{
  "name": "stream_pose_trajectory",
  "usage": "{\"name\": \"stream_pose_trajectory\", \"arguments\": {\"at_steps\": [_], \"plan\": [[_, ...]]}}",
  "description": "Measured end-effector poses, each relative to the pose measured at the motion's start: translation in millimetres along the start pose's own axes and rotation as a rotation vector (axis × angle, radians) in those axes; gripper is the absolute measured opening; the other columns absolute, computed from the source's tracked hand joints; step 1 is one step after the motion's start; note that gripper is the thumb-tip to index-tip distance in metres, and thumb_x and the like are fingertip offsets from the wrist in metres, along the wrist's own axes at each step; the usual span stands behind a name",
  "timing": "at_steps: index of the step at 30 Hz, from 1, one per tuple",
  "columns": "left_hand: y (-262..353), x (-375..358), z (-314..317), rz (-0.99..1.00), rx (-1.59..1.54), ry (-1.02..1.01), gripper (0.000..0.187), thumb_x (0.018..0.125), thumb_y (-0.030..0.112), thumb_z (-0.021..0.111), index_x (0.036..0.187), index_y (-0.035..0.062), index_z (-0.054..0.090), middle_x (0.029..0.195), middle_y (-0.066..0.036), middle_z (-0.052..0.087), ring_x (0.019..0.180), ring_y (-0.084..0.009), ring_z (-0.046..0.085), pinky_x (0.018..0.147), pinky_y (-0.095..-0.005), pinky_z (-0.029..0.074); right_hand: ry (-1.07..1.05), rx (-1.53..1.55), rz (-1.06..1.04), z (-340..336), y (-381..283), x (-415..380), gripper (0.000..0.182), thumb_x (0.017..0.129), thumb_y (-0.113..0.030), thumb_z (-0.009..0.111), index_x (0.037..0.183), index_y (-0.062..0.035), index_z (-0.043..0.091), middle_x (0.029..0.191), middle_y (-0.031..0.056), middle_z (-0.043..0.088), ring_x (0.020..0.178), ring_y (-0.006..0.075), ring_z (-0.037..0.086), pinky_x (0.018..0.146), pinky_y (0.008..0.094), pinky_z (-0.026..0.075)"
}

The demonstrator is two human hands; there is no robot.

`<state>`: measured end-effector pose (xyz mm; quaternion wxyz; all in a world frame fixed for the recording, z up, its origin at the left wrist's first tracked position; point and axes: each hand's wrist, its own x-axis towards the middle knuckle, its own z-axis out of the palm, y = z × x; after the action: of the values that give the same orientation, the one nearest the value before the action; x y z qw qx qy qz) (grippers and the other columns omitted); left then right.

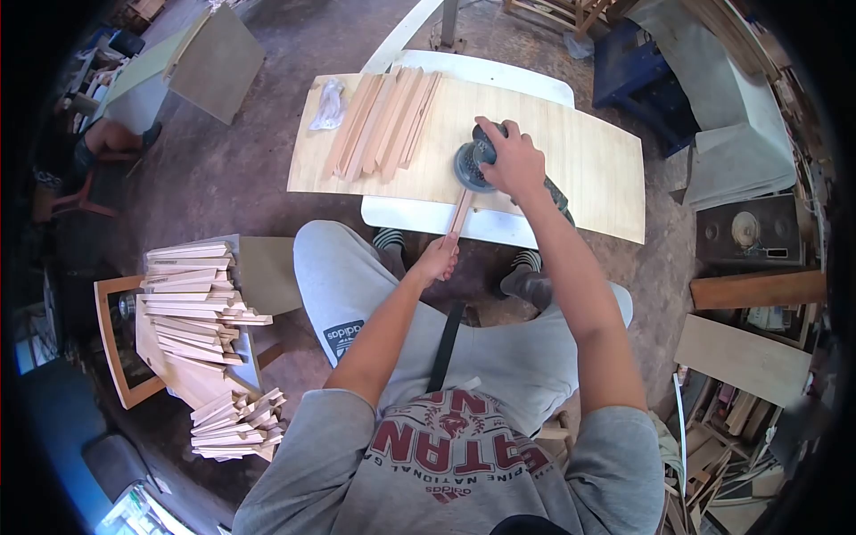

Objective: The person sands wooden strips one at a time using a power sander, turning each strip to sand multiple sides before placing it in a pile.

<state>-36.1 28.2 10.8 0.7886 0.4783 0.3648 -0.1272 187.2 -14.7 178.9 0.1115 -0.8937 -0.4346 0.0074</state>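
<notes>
My right hand (pixel 515 160) is wrapped over the top of a dark orbital sander (pixel 473 168). The sander's round pad rests on the far part of a narrow wood strip (pixel 461 212), hiding that end. Closed around the strip's near end is my left hand (pixel 437 259), just off the front edge of the work surface. A plywood board (pixel 588 169) lies under the sander. To the left on this board, several wood strips (pixel 383 125) lie side by side, with a crumpled clear plastic bag (pixel 329 105) beside them.
Stacks of cut wood strips (pixel 192 303) sit low at my left, with a wooden frame (pixel 109 330) behind them. A white panel (pixel 428 216) juts out below the board. A blue stand (pixel 637 85) is at the far right. Another person's leg (pixel 114 138) shows at far left.
</notes>
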Motion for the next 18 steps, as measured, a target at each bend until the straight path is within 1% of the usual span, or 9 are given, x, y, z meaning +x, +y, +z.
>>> {"name": "stream_pose_trajectory", "arguments": {"at_steps": [4, 7, 9, 11, 14, 18], "plan": [[-1, 2, 1, -0.006, -0.036, -0.024, 0.055, 0.107, 0.064, 0.045, 0.096, 0.0101, 0.051, 0.072, 0.001, 0.046, 0.057, -0.0102, 0.042, 0.050, -0.0276, 0.041, -0.016, 0.004, -0.006, 0, 2, -3, 0.086, 0.073, -0.025, 0.086, 0.149, -0.0394, 0.049, 0.136, 0.0136, 0.058, 0.105, 0.0385, 0.069, 0.078, 0.0494, 0.062], [1, 1, 1, -0.038, -0.073, -0.054, 0.054, 0.108, 0.063, 0.044, 0.095, 0.0116, 0.050, 0.072, 0.002, 0.045, 0.057, -0.0100, 0.041, 0.050, -0.0275, 0.039, -0.026, -0.001, -0.057, 0, -16, -32, 0.086, 0.072, -0.024, 0.086, 0.148, -0.0395, 0.050, 0.137, 0.0127, 0.057, 0.105, 0.0383, 0.068, 0.077, 0.0500, 0.062], [0, 3, 0, -0.026, -0.069, -0.050, 0.053, 0.108, 0.063, 0.044, 0.094, 0.0119, 0.050, 0.072, 0.002, 0.044, 0.057, -0.0099, 0.041, 0.050, -0.0276, 0.039, -0.059, 0.044, -0.094, -4, -31, -52, 0.088, 0.070, -0.022, 0.087, 0.147, -0.0401, 0.050, 0.136, 0.0122, 0.056, 0.103, 0.0374, 0.068, 0.076, 0.0491, 0.062], [-5, 2, 4, -0.030, -0.067, -0.058, 0.053, 0.108, 0.063, 0.045, 0.094, 0.0121, 0.049, 0.071, 0.002, 0.044, 0.057, -0.0099, 0.041, 0.050, -0.0277, 0.038, -0.073, 0.012, -0.119, -5, -35, -54, 0.088, 0.069, -0.021, 0.087, 0.147, -0.0403, 0.050, 0.135, 0.0120, 0.057, 0.102, 0.0369, 0.068, 0.075, 0.0481, 0.063], [-3, 0, 3, -0.036, -0.063, -0.084, 0.052, 0.108, 0.062, 0.045, 0.094, 0.0124, 0.049, 0.070, 0.002, 0.044, 0.057, -0.0096, 0.041, 0.050, -0.0275, 0.038, -0.005, -0.011, -0.088, 0, -26, -30, 0.085, 0.071, -0.022, 0.086, 0.147, -0.0399, 0.051, 0.134, 0.0118, 0.058, 0.103, 0.0370, 0.069, 0.077, 0.0487, 0.062], [-2, -2, 3, -0.044, -0.085, -0.104, 0.051, 0.109, 0.061, 0.045, 0.093, 0.0124, 0.049, 0.070, 0.002, 0.045, 0.056, -0.0092, 0.041, 0.050, -0.0271, 0.038, -0.023, -0.062, 0.014, -2, -1, 10, 0.079, 0.076, -0.023, 0.080, 0.148, -0.0394, 0.051, 0.131, 0.0125, 0.061, 0.106, 0.0387, 0.069, 0.079, 0.0502, 0.062]]}}
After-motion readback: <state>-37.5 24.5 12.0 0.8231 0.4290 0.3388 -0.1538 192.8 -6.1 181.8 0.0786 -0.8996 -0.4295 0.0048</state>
